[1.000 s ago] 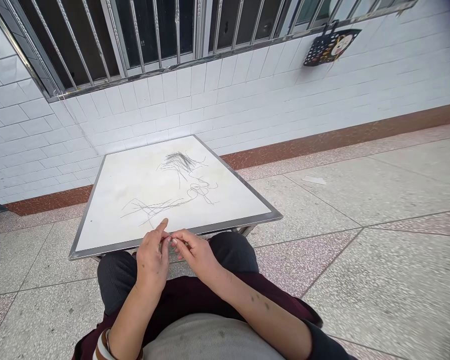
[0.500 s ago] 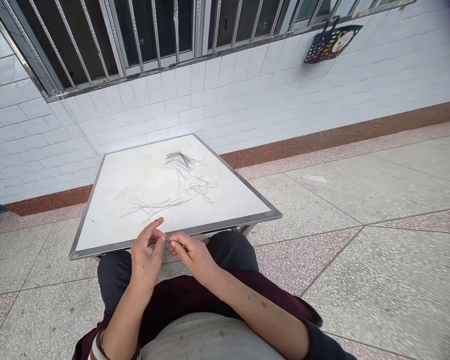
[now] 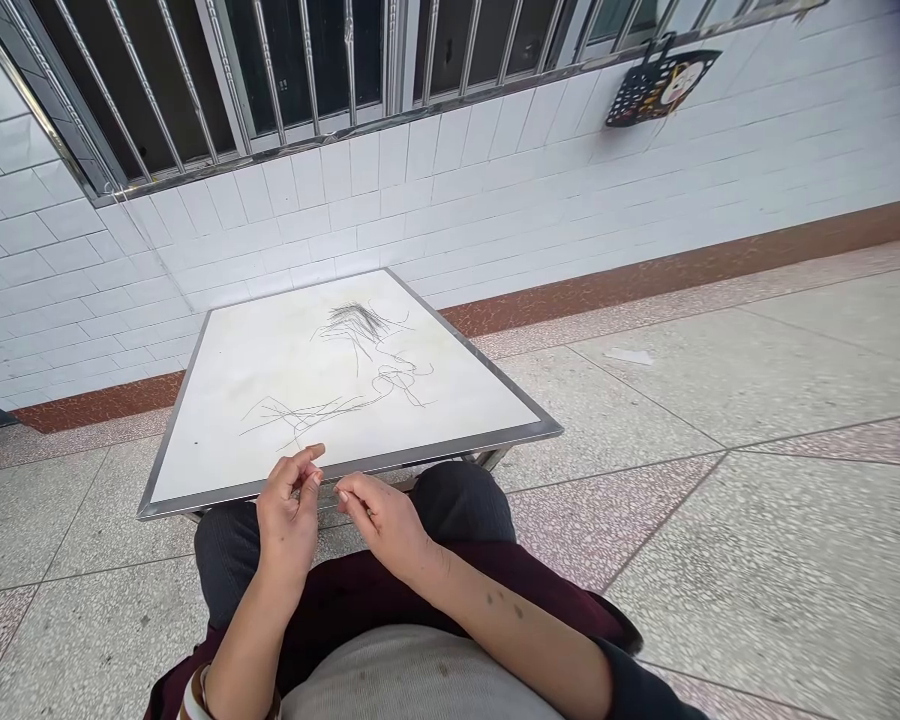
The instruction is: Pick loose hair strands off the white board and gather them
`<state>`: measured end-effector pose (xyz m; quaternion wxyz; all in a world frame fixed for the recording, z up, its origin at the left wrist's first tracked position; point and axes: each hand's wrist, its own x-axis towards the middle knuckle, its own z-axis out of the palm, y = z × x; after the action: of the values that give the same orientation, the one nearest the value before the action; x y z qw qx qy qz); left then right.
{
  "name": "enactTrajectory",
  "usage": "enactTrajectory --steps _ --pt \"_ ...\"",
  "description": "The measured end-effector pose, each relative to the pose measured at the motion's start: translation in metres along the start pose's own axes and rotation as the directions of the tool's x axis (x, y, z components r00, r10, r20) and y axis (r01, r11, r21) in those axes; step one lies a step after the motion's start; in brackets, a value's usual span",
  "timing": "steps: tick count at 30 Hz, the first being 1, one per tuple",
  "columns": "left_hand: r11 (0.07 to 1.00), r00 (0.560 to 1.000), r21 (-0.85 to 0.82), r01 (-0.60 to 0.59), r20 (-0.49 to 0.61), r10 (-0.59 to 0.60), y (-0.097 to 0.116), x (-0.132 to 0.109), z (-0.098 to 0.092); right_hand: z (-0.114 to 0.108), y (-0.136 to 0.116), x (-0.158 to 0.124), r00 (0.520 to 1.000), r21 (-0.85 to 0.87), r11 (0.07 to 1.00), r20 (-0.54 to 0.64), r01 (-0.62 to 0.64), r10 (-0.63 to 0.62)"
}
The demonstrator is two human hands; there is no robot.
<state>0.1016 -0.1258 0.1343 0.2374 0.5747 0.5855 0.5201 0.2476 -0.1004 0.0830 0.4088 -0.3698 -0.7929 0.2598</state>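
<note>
My left hand (image 3: 291,510) is raised at the near edge of the white table (image 3: 255,350), its thumb and fingertips pinched together. Just to its right, my right hand (image 3: 386,522) is also closed in a pinch, with a small gap between the two. Whatever either pinch holds is too fine or too hidden to make out. On the tabletop beyond my hands lie thin dark wire-like strands (image 3: 307,410), some crossing and some curled. Farther back sits a denser bunch of similar strands (image 3: 356,320).
A grey metal rim (image 3: 525,433) edges the table, with my knees under its near side. Behind it stands a white tiled wall (image 3: 307,220) with a barred window (image 3: 307,70). A dotted bag (image 3: 660,88) hangs there. A white scrap (image 3: 628,356) lies on the floor.
My hands were touching at the fingertips and are now slightly apart, the left one having shifted a little left. The strands on the table look the same.
</note>
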Motion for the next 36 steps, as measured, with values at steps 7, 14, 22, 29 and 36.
enactTrajectory --steps 7,14,22,29,36 --pt "0.999 0.999 0.009 0.034 -0.014 -0.034 -0.002 0.002 -0.004 0.005 0.002 -0.004 1.000 0.027 1.000 -0.014 0.002 -0.002" --pt "0.998 0.998 0.029 0.060 -0.018 -0.059 0.002 0.003 -0.012 0.004 0.000 -0.005 0.999 -0.009 0.999 -0.024 0.037 -0.037" --pt "0.999 0.998 0.004 0.052 -0.044 -0.052 -0.001 0.006 -0.016 0.005 0.003 -0.007 0.999 -0.080 0.996 -0.020 0.038 -0.039" --pt "0.997 0.986 -0.020 0.068 -0.152 -0.071 -0.008 0.017 -0.032 0.007 0.008 -0.011 0.999 -0.053 0.998 0.042 0.029 -0.027" --pt "0.995 0.984 -0.042 0.085 -0.154 -0.091 -0.013 0.019 -0.037 0.008 0.011 -0.010 0.999 -0.074 0.997 0.046 0.022 -0.019"
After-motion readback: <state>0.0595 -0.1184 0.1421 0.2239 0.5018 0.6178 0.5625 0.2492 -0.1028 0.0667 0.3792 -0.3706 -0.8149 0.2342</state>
